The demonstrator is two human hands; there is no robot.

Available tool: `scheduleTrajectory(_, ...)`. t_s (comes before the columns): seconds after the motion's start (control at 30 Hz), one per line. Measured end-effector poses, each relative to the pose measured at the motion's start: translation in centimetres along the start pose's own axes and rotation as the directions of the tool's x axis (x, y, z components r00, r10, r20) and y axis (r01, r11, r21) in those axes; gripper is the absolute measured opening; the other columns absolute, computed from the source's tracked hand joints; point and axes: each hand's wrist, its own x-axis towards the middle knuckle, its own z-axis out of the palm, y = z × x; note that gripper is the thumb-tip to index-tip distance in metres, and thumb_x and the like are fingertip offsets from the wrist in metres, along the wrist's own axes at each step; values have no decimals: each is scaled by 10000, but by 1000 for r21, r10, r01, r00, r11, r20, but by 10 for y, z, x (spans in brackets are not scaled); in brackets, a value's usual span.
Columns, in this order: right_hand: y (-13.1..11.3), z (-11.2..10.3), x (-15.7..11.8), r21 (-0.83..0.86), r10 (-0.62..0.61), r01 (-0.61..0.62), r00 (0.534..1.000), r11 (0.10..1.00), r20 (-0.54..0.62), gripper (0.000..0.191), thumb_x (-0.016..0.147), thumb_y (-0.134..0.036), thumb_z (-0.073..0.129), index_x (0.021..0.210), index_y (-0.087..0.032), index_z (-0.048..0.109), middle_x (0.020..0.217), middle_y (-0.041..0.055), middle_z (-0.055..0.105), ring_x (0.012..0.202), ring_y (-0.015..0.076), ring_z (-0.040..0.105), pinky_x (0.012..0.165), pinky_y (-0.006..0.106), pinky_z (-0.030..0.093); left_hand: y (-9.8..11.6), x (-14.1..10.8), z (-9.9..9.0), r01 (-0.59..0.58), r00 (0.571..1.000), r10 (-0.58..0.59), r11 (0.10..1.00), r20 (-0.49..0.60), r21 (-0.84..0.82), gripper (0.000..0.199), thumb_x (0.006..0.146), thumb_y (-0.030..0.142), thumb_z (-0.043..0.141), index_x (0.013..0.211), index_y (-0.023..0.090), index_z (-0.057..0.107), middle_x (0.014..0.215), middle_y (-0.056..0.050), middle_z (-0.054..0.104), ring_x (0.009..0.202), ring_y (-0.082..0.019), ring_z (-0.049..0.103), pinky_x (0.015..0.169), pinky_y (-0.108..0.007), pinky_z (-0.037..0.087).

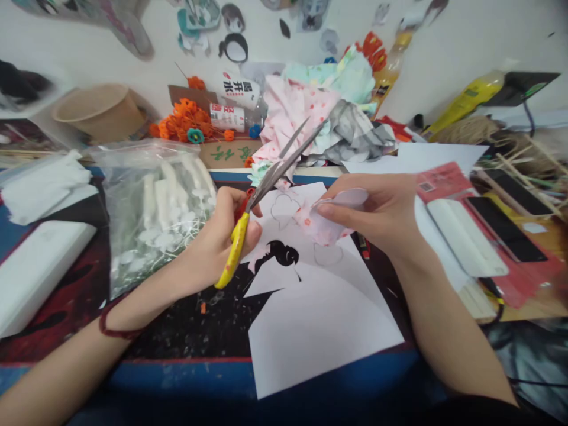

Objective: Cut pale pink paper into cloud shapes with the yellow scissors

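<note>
My left hand [222, 242] is closed around the handles of yellow-and-red scissors [276, 171], whose blades are parted and point up to the right. Between the thumb and fingers of my right hand [373, 207] is a pink patterned piece [317, 228] with a pale paper shape at its upper edge. Beneath both hands lies white paper [323, 331] with pencil outlines on its upper part. A black cut-out shape [284, 253] rests on that paper. The scissor blades are to the left of the pink piece and do not touch it.
A clear plastic bag [164, 207] of white stems is at the left, near a white box [44, 272]. Crumpled pink cloth [293, 112] and orange flowers [186, 120] line the back. Phones [506, 228] and a white case [465, 236] lie right.
</note>
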Motion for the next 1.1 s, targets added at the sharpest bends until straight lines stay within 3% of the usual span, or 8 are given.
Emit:
scheduleTrajectory(0.03, 0, 1, 0, 8, 5, -5, 1000, 1000, 19, 50, 746, -237, 814, 743, -264, 772, 703, -34, 732, 598, 107, 624, 533, 267, 477, 6, 4, 2, 14, 1000, -12, 995, 22, -98, 248, 926, 425, 545, 1029, 232, 429, 976, -41, 610, 716, -122, 545, 629, -274, 467)
scheduleTrajectory(0.1, 1, 4, -1, 16, 32, -33, 998, 999, 49, 13, 774, -257, 790, 774, -269, 784, 741, -29, 751, 626, 112, 645, 552, 263, 495, 20, 12, 5, 115, 990, -130, 966, -53, -231, 274, 894, 398, 623, 931, 231, 408, 885, -2, 616, 642, -95, 524, 595, -256, 443)
scheduleTrajectory(0.2, 1, 9, -3, 38, 106, -109, 992, 993, 72, 63, 791, -274, 774, 844, -250, 798, 782, -15, 767, 681, 121, 669, 579, 254, 505, 40, 23, 13, 70, 976, -124, 956, -179, -286, 331, 817, 271, 726, 921, 227, 414, 824, 30, 624, 628, -79, 555, 573, -233, 436)
scheduleTrajectory(0.37, 3, 16, -8, 121, 157, -160, 987, 980, 38, 91, 762, -284, 797, 839, -235, 796, 771, -25, 764, 674, 115, 654, 573, 246, 479, 51, 28, 23, 15, 993, -70, 882, -99, -471, 376, 809, 231, 745, 928, 232, 389, 854, 24, 656, 680, -106, 661, 603, -259, 521)
scheduleTrajectory(0.5, 3, 19, -10, 120, 156, -155, 988, 981, -6, 104, 741, -292, 814, 830, -239, 798, 791, -15, 776, 693, 130, 670, 611, 265, 500, 54, 24, 24, 13, 993, -67, 890, -102, -456, 411, 798, 224, 761, 902, 235, 364, 813, 46, 668, 572, -77, 632, 535, -234, 492)
scheduleTrajectory(0.67, 2, 23, -9, 203, 170, -164, 985, 965, -11, 91, 754, -283, 809, 833, -237, 805, 772, -3, 778, 686, 134, 687, 623, 270, 529, 52, 20, 26, -14, 989, -52, 897, -136, -443, 426, 770, 243, 797, 906, 220, 394, 829, 41, 671, 602, -61, 630, 568, -214, 506)
scheduleTrajectory(0.87, 2, 33, -12, 340, 326, -311, 945, 888, 13, 150, 762, -327, 805, 881, -236, 802, 717, -10, 748, 565, 115, 642, 480, 242, 487, 44, 21, 33, -147, 958, 27, 902, -285, -407, 437, 774, 323, 811, 887, 225, 401, 768, 44, 669, 549, -55, 541, 511, -227, 410)
scheduleTrajectory(1.1, 3, 39, -18, 196, 329, -302, 937, 933, -121, 136, 746, -337, 815, 707, -217, 764, 610, -26, 683, 503, 102, 573, 437, 250, 438, 41, 16, 32, -169, 941, 38, 913, -336, -372, 428, 771, 239, 817, 894, 231, 407, 784, 36, 678, 591, -79, 530, 536, -271, 352)
